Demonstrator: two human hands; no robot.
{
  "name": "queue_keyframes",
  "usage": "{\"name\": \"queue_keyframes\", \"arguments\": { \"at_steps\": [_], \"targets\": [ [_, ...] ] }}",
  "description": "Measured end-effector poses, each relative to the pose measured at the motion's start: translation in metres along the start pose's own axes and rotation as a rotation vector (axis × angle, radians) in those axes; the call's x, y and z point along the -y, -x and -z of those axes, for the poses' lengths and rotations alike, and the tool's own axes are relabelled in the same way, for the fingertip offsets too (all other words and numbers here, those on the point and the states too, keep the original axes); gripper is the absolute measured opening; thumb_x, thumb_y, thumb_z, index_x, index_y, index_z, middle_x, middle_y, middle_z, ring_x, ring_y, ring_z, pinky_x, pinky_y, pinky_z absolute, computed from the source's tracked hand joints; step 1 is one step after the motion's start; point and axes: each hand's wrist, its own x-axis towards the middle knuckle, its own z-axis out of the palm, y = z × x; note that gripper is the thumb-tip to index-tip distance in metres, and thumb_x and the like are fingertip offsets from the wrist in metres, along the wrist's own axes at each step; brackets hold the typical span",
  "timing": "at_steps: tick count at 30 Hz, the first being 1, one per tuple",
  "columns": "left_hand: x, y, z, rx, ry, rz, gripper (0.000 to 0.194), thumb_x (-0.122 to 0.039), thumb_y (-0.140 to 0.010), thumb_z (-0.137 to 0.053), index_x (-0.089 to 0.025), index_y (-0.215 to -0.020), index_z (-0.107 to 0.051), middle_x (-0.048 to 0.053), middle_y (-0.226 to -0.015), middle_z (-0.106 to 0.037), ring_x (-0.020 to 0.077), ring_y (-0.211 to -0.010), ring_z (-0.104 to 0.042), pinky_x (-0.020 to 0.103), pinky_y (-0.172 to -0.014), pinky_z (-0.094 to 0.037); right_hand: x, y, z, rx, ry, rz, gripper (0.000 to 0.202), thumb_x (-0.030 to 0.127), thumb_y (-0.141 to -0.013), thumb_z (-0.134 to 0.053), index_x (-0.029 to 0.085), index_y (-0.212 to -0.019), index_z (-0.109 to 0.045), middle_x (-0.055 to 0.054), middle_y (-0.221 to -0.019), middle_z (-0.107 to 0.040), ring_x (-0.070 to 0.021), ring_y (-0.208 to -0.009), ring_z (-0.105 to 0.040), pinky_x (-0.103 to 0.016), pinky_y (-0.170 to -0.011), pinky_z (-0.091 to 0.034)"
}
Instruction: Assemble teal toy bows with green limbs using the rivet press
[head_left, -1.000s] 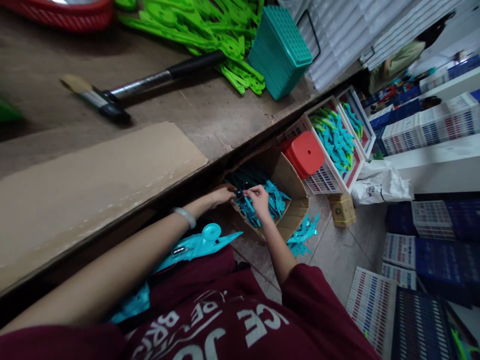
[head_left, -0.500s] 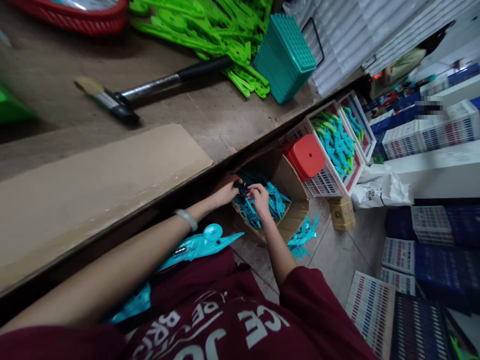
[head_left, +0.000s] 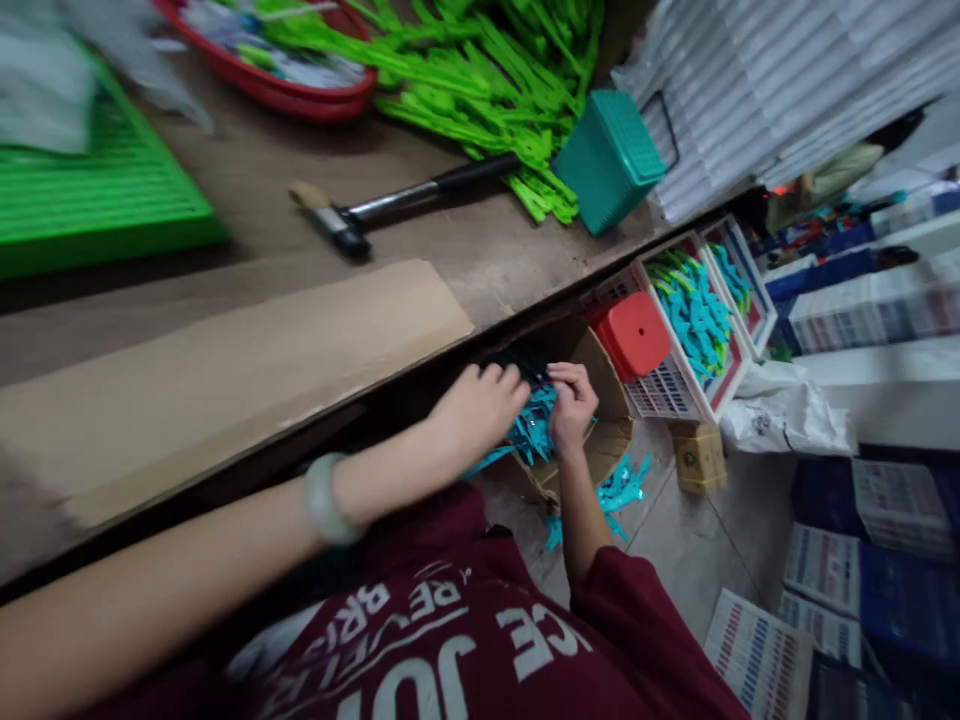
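Note:
My left hand (head_left: 480,410), on the arm with a pale bangle (head_left: 327,500), is over the near left side of an open cardboard box (head_left: 611,435). Its fingers curl downward, and what they hold, if anything, is hidden. My right hand (head_left: 574,400) is over the box with its fingers pinched at a thin dark, purplish strand. Turquoise plastic pieces (head_left: 534,428) lie in the box below both hands. More turquoise pieces (head_left: 624,484) lie on the floor beside it.
On the bench are a hammer (head_left: 405,200), green plastic parts (head_left: 480,90), a red basket (head_left: 330,100), a green tray (head_left: 112,215), teal baskets (head_left: 611,160) and a cardboard sheet (head_left: 247,380). A red stool (head_left: 636,335) and filled crates (head_left: 694,310) stand beyond the box.
My left hand has come back toward my body and now looks larger. The turquoise piece near my lap is mostly covered. The view has shifted, showing more of the bench's left side.

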Motion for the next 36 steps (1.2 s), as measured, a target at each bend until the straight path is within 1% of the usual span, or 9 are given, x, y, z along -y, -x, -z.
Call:
{"name": "queue_keyframes", "arguments": {
  "at_steps": [4,10,15,19,23,27,30,32,36],
  "targets": [
    [-0.012,0.119,0.018,0.058,-0.309,-0.042,0.04,-0.01,-0.085,-0.052,-0.025,-0.119,-0.068,0.014,-0.14,-0.062,0.0374,-0.132,-0.055,0.056,-0.112,-0.041,0.039,0.007,0.004,0.269,-0.271,-0.048,0.015,0.036,-0.082,-0.051,0.025,-0.073,-0.047,0.003,-0.069,-0.034,-0.0136,-0.051,-0.045,-0.026,-0.041,-0.038],
    [0.048,0.271,0.04,-0.291,-0.672,0.292,0.045,-0.037,-0.096,-0.048,-0.014,-0.133,-0.06,0.024,-0.143,-0.057,0.0429,-0.13,-0.055,0.06,-0.106,-0.047,0.11,-0.001,0.001,0.577,-0.335,0.152,0.011,0.034,-0.09,-0.049,0.028,-0.082,-0.054,0.003,-0.072,-0.036,-0.0078,-0.041,-0.036,-0.023,-0.037,-0.027],
    [0.086,0.302,0.029,-0.244,-0.598,0.317,0.054,-0.046,-0.102,-0.031,-0.012,-0.137,-0.056,0.019,-0.119,-0.071,0.0322,-0.107,-0.069,0.045,-0.09,-0.059,0.147,0.011,-0.044,1.176,0.419,0.564,0.019,0.036,-0.095,-0.056,0.022,-0.091,-0.069,-0.004,-0.091,-0.06,-0.014,-0.066,-0.062,-0.031,-0.061,-0.048],
    [0.074,0.318,0.021,-0.418,-0.485,0.247,0.052,-0.047,-0.104,-0.031,-0.017,-0.137,-0.057,0.015,-0.118,-0.072,0.0283,-0.109,-0.068,0.043,-0.095,-0.057,0.144,0.051,-0.078,1.405,1.081,0.822,0.056,0.043,-0.077,-0.081,0.014,-0.123,-0.064,-0.015,-0.114,-0.067,-0.0205,-0.071,-0.07,-0.031,-0.06,-0.048],
    [0.031,0.35,0.047,-0.495,-0.218,0.312,0.049,-0.052,-0.099,-0.045,-0.025,-0.138,-0.059,0.013,-0.131,-0.068,0.0288,-0.117,-0.066,0.041,-0.099,-0.054,0.165,0.069,-0.067,1.327,1.184,1.07,0.057,0.037,-0.086,-0.07,0.012,-0.135,-0.056,-0.014,-0.104,-0.074,-0.0259,-0.079,-0.074,-0.032,-0.057,-0.05],
    [-0.009,0.361,0.118,-0.326,0.216,0.398,0.048,-0.054,-0.09,-0.061,-0.035,-0.135,-0.063,0.004,-0.136,-0.068,0.0297,-0.123,-0.063,0.038,-0.103,-0.049,0.208,0.045,-0.039,0.908,0.982,1.439,0.053,0.036,-0.09,-0.061,0.02,-0.14,-0.054,-0.015,-0.106,-0.077,-0.0257,-0.08,-0.075,-0.032,-0.059,-0.052],
    [-0.009,0.36,0.173,-0.07,0.506,0.287,0.032,-0.057,-0.076,-0.076,-0.027,-0.087,-0.08,0.003,-0.092,-0.078,0.0249,-0.085,-0.067,0.031,-0.081,-0.051,0.228,0.017,-0.042,0.697,0.775,1.612,0.058,0.039,-0.09,-0.062,0.024,-0.145,-0.05,-0.013,-0.109,-0.078,-0.0261,-0.083,-0.077,-0.032,-0.064,-0.056],
    [0.001,0.362,0.195,-0.04,0.736,0.248,0.038,-0.057,-0.063,-0.087,-0.021,-0.064,-0.074,0.003,-0.069,-0.071,0.0196,-0.068,-0.059,0.028,-0.067,-0.047,0.23,0.0,-0.059,0.711,0.706,1.604,0.059,0.037,-0.09,-0.06,0.027,-0.147,-0.047,-0.01,-0.111,-0.078,-0.0256,-0.086,-0.078,-0.031,-0.064,-0.06],
    [0.018,0.369,0.197,-0.151,0.878,0.217,0.059,-0.077,-0.06,-0.078,-0.023,-0.082,-0.076,0.002,-0.069,-0.068,0.0192,-0.064,-0.057,0.029,-0.058,-0.042,0.205,-0.023,-0.104,0.866,0.634,1.475,0.051,0.031,-0.087,-0.06,0.033,-0.137,-0.055,-0.004,-0.102,-0.081,-0.0255,-0.08,-0.08,-0.031,-0.06,-0.065]
  ]
}}
